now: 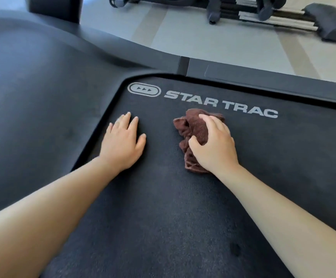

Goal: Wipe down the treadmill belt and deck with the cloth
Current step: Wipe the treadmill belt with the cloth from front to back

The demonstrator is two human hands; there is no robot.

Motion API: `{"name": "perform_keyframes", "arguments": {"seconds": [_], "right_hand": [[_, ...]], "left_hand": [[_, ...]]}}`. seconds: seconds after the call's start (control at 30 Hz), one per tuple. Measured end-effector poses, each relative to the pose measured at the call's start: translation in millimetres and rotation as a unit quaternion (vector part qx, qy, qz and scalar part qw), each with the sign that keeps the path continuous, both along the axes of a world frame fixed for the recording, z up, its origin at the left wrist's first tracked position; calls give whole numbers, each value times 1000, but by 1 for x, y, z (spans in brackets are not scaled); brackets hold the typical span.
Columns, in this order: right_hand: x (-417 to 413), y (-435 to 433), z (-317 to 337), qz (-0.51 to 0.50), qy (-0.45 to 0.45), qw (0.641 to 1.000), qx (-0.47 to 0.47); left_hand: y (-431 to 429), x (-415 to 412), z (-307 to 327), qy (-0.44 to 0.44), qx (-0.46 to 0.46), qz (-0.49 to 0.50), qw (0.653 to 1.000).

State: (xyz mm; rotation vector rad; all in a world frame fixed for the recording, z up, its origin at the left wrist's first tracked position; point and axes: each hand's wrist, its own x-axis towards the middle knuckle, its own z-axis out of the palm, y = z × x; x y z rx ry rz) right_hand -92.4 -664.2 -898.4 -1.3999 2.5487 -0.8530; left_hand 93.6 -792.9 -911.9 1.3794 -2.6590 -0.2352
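Our right hand (pixel 213 145) bunches the brown cloth (pixel 193 135), fingers curled into it, on the Star Trac belt (pixel 163 207) below the logo. Left hand (pixel 123 140) flat, fingers spread, bracing. Press evenly, overlap strokes toward the side rail (pixel 263 77).

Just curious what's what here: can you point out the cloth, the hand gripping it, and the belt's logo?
cloth (pixel 193 127): head view, its bunched upper-left folds.
right hand (pixel 213 147): head view, back of the hand.
Star Trac logo (pixel 231 104): head view, its white lettering.
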Motion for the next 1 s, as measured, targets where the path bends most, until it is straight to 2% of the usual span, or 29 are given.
{"name": "perform_keyframes", "arguments": {"seconds": [0.17, 0.37, 0.67, 0.8, 1.0], "right_hand": [[-2, -23, -4, -12, 5, 1000, -13], [-17, -72, -5, -3, 8, 1000, -29], [-45, -149, 5, 30, -3, 999, 12], [-44, -122, 5, 47, -7, 999, 15], [-15, -15, 10, 117, 7, 992, 34]], "left_hand": [[9, -20, -10, 56, 2, 86, 995], [10, -22, -15, 72, -35, 96, 992], [8, -22, -17, 75, -42, 98, 991], [10, -21, -16, 69, -37, 96, 992], [11, -21, -12, 63, -11, 95, 993]]}}
